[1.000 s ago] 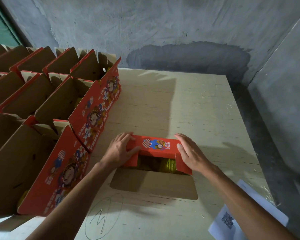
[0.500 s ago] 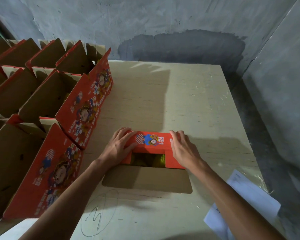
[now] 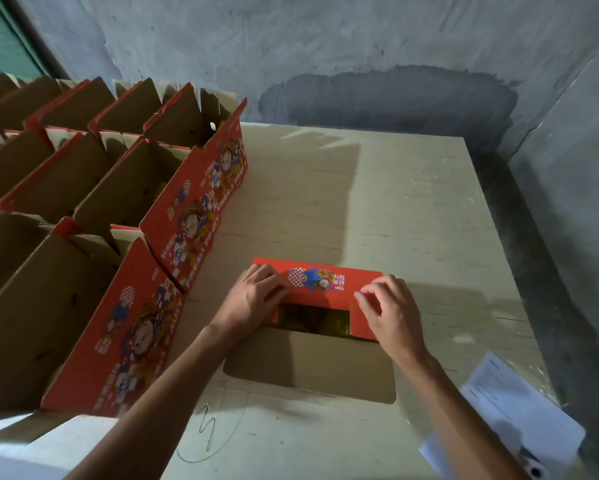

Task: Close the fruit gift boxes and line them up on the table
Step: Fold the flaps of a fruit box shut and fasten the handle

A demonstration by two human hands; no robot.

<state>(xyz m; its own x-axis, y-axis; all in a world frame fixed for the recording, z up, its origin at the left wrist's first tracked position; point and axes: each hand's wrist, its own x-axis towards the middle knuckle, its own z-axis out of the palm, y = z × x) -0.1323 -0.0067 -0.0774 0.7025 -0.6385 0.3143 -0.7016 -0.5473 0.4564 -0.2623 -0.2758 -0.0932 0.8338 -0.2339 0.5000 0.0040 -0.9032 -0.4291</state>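
A red fruit gift box (image 3: 325, 285) sits near the middle of the pale plywood surface (image 3: 412, 209), well apart from the grey wall (image 3: 291, 46) behind it. Its far red flap, printed with a cartoon figure, is folded down over the top; a gap beneath it shows yellow-green fruit (image 3: 312, 318) inside. The near brown flap (image 3: 308, 365) lies open and flat toward the person.

The left hand (image 3: 253, 299) rests palm-down on the box's left side flap, fingers straight and pressing, nothing grasped. The right hand (image 3: 388, 310) lies over the right side flap with its fingers bent at the fold; whether they pinch the card or merely press it cannot be told, as that hand is slightly blurred.

To the left, rows of open gift boxes (image 3: 111, 202) stand close together, lids raised, brown interiors showing and red printed faces toward the centre. A circled pencil mark (image 3: 208, 431) lies on the surface between the forearms. A white printed sheet (image 3: 512, 414) rests at the near right edge, partly overhanging it. A green panel (image 3: 0, 46) shows at upper left.
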